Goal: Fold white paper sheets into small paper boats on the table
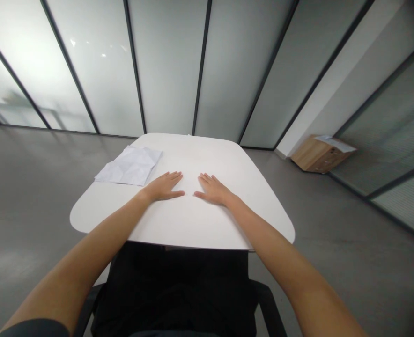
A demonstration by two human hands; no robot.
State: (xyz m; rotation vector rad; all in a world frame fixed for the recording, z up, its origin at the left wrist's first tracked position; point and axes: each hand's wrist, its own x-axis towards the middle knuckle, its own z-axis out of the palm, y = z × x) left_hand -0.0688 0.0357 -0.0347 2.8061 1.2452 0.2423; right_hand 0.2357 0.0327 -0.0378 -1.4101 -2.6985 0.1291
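Note:
My left hand [163, 187] lies palm down on the white table [200, 224], fingers stretched and thumb pointing inward. Across a small gap, my right hand [214, 189] rests flat in the same way, its thumb turned toward the left one. Neither hand holds anything. A stack of creased white paper sheets [129, 166] lies on the table's left side, just beyond my left wrist and apart from it.
Frosted glass panels [168, 65] with dark frames stand behind the table. A wooden cabinet [310, 154] with papers on top is by the wall at right. Black chair armrests [268, 304] flank my lap below the table edge. Grey floor [27, 187] surrounds the table.

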